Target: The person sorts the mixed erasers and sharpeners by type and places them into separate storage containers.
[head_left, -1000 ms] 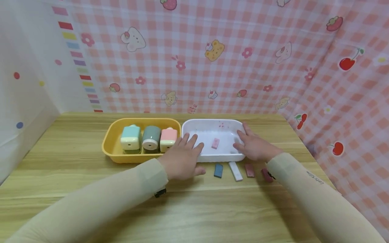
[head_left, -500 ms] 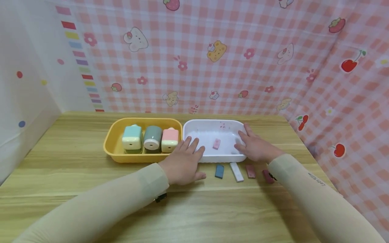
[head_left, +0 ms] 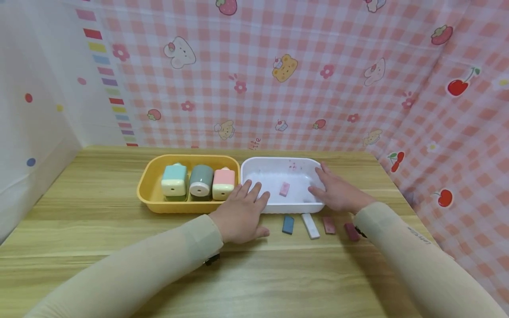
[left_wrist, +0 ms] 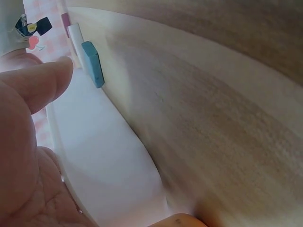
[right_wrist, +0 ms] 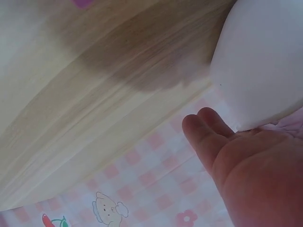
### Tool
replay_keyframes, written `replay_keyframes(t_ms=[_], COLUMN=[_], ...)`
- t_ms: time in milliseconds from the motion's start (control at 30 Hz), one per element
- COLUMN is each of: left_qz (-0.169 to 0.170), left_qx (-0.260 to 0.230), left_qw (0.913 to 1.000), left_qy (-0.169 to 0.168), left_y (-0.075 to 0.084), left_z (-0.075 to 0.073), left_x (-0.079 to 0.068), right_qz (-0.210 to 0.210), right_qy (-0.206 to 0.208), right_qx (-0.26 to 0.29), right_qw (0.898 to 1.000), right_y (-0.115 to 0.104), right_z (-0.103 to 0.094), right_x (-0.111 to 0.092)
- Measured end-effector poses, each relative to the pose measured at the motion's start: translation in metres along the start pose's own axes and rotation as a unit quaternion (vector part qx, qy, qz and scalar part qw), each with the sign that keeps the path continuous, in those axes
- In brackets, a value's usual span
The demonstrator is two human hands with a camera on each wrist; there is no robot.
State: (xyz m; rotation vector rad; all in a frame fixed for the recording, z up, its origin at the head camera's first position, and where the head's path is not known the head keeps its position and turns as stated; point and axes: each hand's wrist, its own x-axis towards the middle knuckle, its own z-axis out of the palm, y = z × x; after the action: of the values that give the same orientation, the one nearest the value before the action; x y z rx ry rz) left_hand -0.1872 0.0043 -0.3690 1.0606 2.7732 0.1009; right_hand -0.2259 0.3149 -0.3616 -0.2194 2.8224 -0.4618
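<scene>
Since a second ago the left grip has drawn back a touch toward the person, its fingertips reaching less far over the white plastic tray; the right grip looks unmoved against the tray. Nearest, the wood-grain desk runs out below both grips. In a row between the left grip and the right sleeve lie a blue block, a white block, a dusty-pink block and a maroon block. The left grip is spread wide, holding nothing, over the tray's near left corner; whether it presses the rim I cannot tell. The right grip is also open, fingers extended at the tray's right end. The tray thus sits between the grips, a pale pink block inside it. Left of and beyond the left grip, a yellow tray carries mint, grey and pink pencil sharpeners. Farthest beyond both grips hangs a pink gingham cloth
</scene>
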Motion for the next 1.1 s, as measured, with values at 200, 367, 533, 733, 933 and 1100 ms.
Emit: replay_keyframes(t_ms=[200,367,533,733,933,1100], left_qz=[0.001,-0.002,-0.007,-0.012,-0.016,-0.016], left_qx=[0.014,0.022,0.027,0.029,0.026,0.024], left_qw=[0.9999,0.9997,0.9995,0.9994,0.9993,0.9994], left_qy=[0.004,0.009,0.014,0.018,0.02,0.018], left_y=[0.001,0.002,0.003,0.003,0.005,0.004], left_z=[0.001,0.001,0.001,0.003,0.003,0.004], left_x=[0.0,0.0,0.001,0.002,0.001,0.001], right_qz=[-0.025,-0.014,-0.002,-0.028,0.003,0.004], right_qy=[0.025,0.042,0.04,-0.012,-0.081,-0.098], right_qx=[0.01,-0.013,-0.057,-0.101,-0.1,-0.086], right_qw=[0.999,0.999,0.998,0.994,0.992,0.992], right_y=[0.005,0.008,0.016,0.021,0.022,0.025], right_z=[-0.007,-0.019,-0.025,-0.021,-0.013,-0.004], right_x=[-0.006,-0.016,-0.029,-0.05,-0.066,-0.072])
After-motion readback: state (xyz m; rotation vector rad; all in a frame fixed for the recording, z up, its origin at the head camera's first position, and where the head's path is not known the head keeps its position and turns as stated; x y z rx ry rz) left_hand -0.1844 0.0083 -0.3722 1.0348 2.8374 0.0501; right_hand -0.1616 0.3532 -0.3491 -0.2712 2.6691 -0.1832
